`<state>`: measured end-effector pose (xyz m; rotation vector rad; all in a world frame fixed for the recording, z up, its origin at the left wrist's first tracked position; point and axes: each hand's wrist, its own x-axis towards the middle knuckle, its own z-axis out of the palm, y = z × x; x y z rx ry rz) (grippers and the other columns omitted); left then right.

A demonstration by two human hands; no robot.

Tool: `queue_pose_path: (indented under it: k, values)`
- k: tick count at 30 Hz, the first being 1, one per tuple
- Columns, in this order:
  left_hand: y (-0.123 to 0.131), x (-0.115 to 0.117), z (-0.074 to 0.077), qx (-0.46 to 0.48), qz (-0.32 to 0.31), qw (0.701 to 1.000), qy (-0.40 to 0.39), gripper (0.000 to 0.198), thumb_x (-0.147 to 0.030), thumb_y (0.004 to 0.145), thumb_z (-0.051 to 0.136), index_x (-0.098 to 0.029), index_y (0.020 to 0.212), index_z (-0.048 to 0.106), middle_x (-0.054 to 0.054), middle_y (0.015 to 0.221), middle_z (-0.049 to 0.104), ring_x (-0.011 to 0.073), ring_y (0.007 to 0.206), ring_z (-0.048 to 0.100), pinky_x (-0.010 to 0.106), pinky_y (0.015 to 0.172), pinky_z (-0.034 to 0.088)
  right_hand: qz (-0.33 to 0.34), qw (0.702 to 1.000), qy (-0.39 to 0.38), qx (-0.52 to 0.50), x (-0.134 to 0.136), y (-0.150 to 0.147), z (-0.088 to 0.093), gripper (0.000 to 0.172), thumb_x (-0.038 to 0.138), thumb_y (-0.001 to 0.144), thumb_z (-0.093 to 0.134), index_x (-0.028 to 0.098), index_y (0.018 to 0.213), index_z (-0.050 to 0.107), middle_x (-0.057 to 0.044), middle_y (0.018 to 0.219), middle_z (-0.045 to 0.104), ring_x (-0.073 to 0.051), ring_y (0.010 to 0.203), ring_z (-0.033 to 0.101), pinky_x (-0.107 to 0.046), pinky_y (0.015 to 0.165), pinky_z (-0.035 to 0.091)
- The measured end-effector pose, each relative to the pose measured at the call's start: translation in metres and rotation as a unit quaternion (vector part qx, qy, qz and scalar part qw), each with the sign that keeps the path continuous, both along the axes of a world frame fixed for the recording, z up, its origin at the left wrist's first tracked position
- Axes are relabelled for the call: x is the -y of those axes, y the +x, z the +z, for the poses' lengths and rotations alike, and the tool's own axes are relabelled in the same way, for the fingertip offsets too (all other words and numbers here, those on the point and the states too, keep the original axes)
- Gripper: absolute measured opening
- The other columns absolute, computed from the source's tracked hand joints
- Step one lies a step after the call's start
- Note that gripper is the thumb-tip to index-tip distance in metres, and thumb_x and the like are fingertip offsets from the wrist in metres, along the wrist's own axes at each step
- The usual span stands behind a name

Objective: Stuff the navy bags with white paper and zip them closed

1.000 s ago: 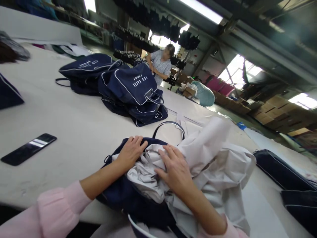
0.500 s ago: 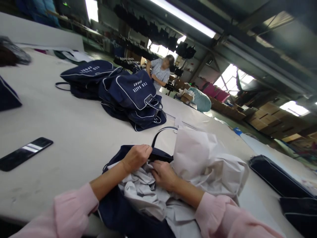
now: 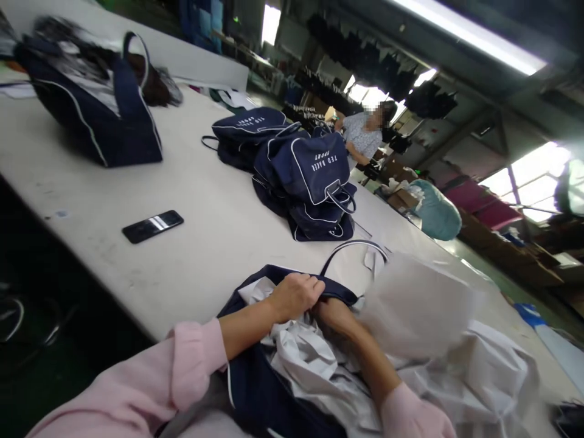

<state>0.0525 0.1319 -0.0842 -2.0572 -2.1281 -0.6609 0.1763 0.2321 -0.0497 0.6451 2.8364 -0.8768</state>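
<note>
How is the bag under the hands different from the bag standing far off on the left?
The near bag lies slumped and open with white paper spilling out, and the left hand grips its rim. The far bag stands upright by itself, with nobody touching it, its handle sticking up. Both are navy with white piping and sit on the same table.

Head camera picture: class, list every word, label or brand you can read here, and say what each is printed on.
"TED BAKER SPORT": white letters, upside down to the camera, on the top navy bag of the near pile.
White lettering on the navy bag behind it: blurred; only "SPORT" can be guessed.
Phone: dark screen, no text.
Navy bag under both hands: no print in sight.
</note>
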Motion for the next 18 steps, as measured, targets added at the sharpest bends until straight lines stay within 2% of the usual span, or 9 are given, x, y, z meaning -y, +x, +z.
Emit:
queue_pose_path:
  k: [2, 4, 6, 8, 10, 12, 15, 18]
  values:
    - [-0.009, 0.005, -0.002, 0.025, 0.024, 0.999, -0.012, 0.007, -0.013, 0.089, 0.052, -0.016, 0.093, 0.057, 0.005, 0.09, 0.067, 0.0225, 0.083, 0.065, 0.033, 0.067, 0.048, -0.001, 1.0, 0.006, -0.008, 0.007, 0.01, 0.015, 0.033, 0.03, 0.095, 0.049, 0.011, 0.118, 0.065, -0.017, 0.115, 0.065, -0.028, 0.11, 0.06, -0.046, 0.099, 0.047]
    - [-0.018, 0.008, 0.002, 0.049, 0.042, 0.998, -0.029, 0.007, -0.018, 0.089, 0.054, -0.017, 0.095, 0.058, 0.004, 0.093, 0.069, 0.0213, 0.086, 0.066, 0.031, 0.068, 0.048, 0.037, 0.998, -0.038, -0.026, 0.023, 0.023, 0.033, 0.04, 0.032, 0.097, 0.046, 0.014, 0.13, 0.06, -0.015, 0.134, 0.057, -0.028, 0.128, 0.05, -0.046, 0.111, 0.038]
    - [-0.025, 0.004, 0.013, 0.06, 0.03, 0.996, -0.053, 0.007, -0.02, 0.088, 0.056, -0.019, 0.093, 0.061, 0.002, 0.09, 0.071, 0.0206, 0.084, 0.067, 0.029, 0.066, 0.046, 0.105, 0.988, -0.103, -0.038, 0.041, 0.029, 0.048, 0.042, 0.037, 0.1, 0.043, 0.022, 0.137, 0.055, -0.009, 0.145, 0.049, -0.022, 0.137, 0.042, -0.039, 0.116, 0.033]
    - [-0.03, -0.003, 0.028, 0.057, -0.01, 0.995, -0.076, 0.007, -0.019, 0.085, 0.058, -0.021, 0.088, 0.065, 0.002, 0.083, 0.072, 0.0204, 0.079, 0.067, 0.028, 0.062, 0.042, 0.162, 0.978, -0.124, -0.048, 0.054, 0.023, 0.053, 0.045, 0.04, 0.1, 0.044, 0.023, 0.14, 0.051, -0.007, 0.147, 0.047, -0.02, 0.137, 0.041, -0.036, 0.117, 0.031]
    - [-0.032, -0.011, 0.043, 0.045, -0.054, 0.993, -0.092, 0.006, -0.019, 0.08, 0.062, -0.023, 0.082, 0.067, 0.001, 0.078, 0.071, 0.0201, 0.075, 0.066, 0.028, 0.059, 0.039, 0.207, 0.973, -0.081, -0.057, 0.058, 0.006, 0.044, 0.044, 0.037, 0.1, 0.044, 0.019, 0.14, 0.049, -0.009, 0.143, 0.05, -0.021, 0.132, 0.045, -0.034, 0.114, 0.033]
    - [-0.033, -0.017, 0.053, 0.033, -0.079, 0.991, -0.103, 0.005, -0.02, 0.077, 0.065, -0.022, 0.079, 0.069, 0.002, 0.077, 0.071, 0.0203, 0.074, 0.066, 0.029, 0.058, 0.037, 0.237, 0.971, -0.006, -0.029, 0.054, -0.014, 0.022, 0.036, 0.026, 0.097, 0.047, 0.013, 0.128, 0.057, -0.012, 0.131, 0.059, -0.023, 0.119, 0.055, -0.033, 0.105, 0.041]
    - [-0.034, -0.02, 0.058, 0.024, -0.064, 0.991, -0.115, 0.008, -0.019, 0.076, 0.064, -0.022, 0.08, 0.07, 0.003, 0.079, 0.072, 0.0215, 0.076, 0.066, 0.029, 0.057, 0.037, 0.246, 0.966, 0.078, 0.027, 0.047, -0.043, -0.02, 0.022, 0.009, 0.088, 0.052, 0.008, 0.104, 0.067, -0.015, 0.116, 0.065, -0.025, 0.103, 0.061, -0.034, 0.093, 0.047]
    - [-0.034, -0.018, 0.054, 0.022, -0.024, 0.992, -0.122, 0.013, -0.018, 0.077, 0.06, -0.022, 0.083, 0.07, 0.005, 0.083, 0.072, 0.0237, 0.08, 0.067, 0.03, 0.06, 0.039, 0.219, 0.972, 0.085, 0.031, 0.051, -0.064, -0.046, 0.015, 0.013, 0.092, 0.055, 0.01, 0.102, 0.066, -0.01, 0.11, 0.065, -0.022, 0.1, 0.063, -0.037, 0.088, 0.051]
